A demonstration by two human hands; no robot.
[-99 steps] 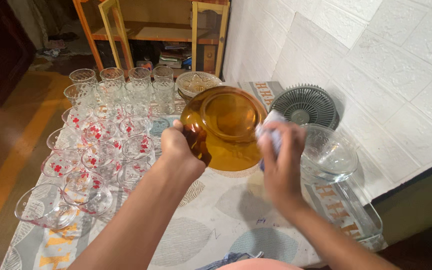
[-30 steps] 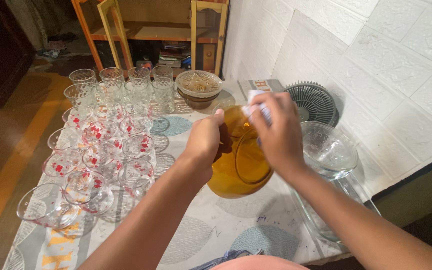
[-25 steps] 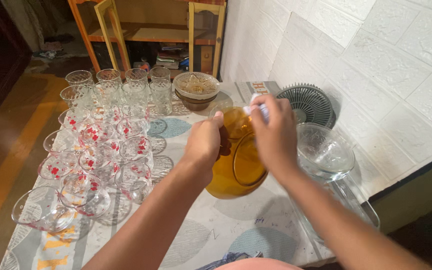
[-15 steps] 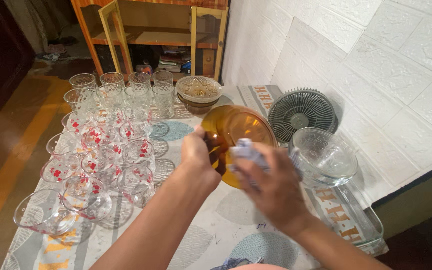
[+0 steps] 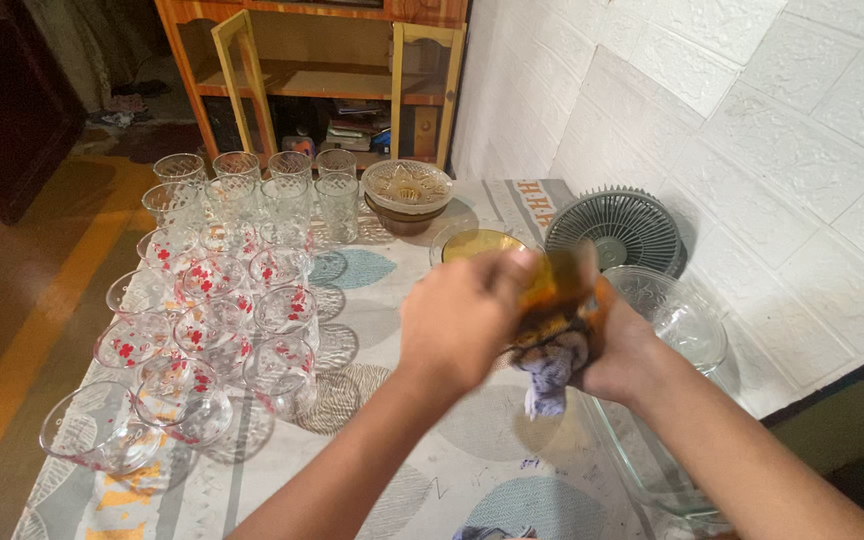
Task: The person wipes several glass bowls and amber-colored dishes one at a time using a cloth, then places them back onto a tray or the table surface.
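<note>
Both my hands are raised over the table, gripping an amber glass bowl (image 5: 559,288) that is tilted edge-on and blurred. My left hand (image 5: 460,322) clasps its left side. My right hand (image 5: 624,348) is on its right side and presses a crumpled bluish-white cloth (image 5: 548,372) against the bowl's underside, with the cloth's end hanging below. Just beyond my hands, a small yellowish round dish (image 5: 476,244) lies on the patterned tablecloth (image 5: 392,440).
Several clear tumblers (image 5: 252,185) and red-flowered glasses (image 5: 207,300) crowd the table's left half. Stacked patterned bowls (image 5: 407,192) stand at the back. A grey fan (image 5: 617,226) leans on the white wall. A clear bowl (image 5: 677,315) sits in a rectangular glass dish (image 5: 642,465).
I have turned the amber bowl from facing me to edge-on. The cloth has gone from its top rim, across its face, to its underside. The view has shifted slightly.
</note>
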